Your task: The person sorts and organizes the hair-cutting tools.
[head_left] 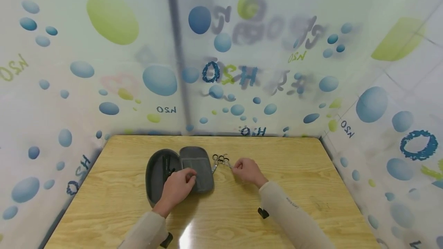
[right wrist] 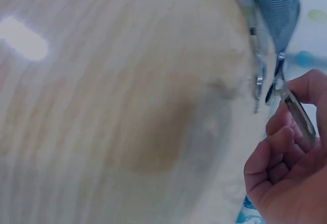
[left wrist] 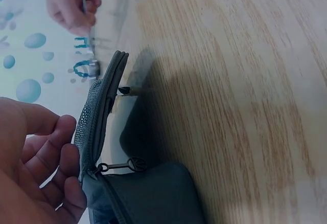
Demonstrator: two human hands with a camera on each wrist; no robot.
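Note:
My right hand (head_left: 248, 171) pinches the blade end of a pair of silver scissors (head_left: 225, 161) between thumb and fingers, its finger rings pointing left. In the right wrist view those scissors (right wrist: 299, 114) slant out of the fingers toward the case. Another pair of scissors (head_left: 214, 167) is beside the case's right edge, overlapping the held pair's rings. A dark grey zip case (head_left: 149, 180) lies unfolded. Over its right half, with a mesh pocket (head_left: 204, 174), is my left hand (head_left: 178, 185); its loosely curled fingertips (left wrist: 66, 124) are right at the mesh.
Black tools (head_left: 166, 166), partly hidden by the left hand, lie in the case's deeper left half. A zipper pull (left wrist: 122, 166) hangs at the case's fold. The wooden table (head_left: 294, 156) meets patterned walls (head_left: 263, 99) behind and at both sides.

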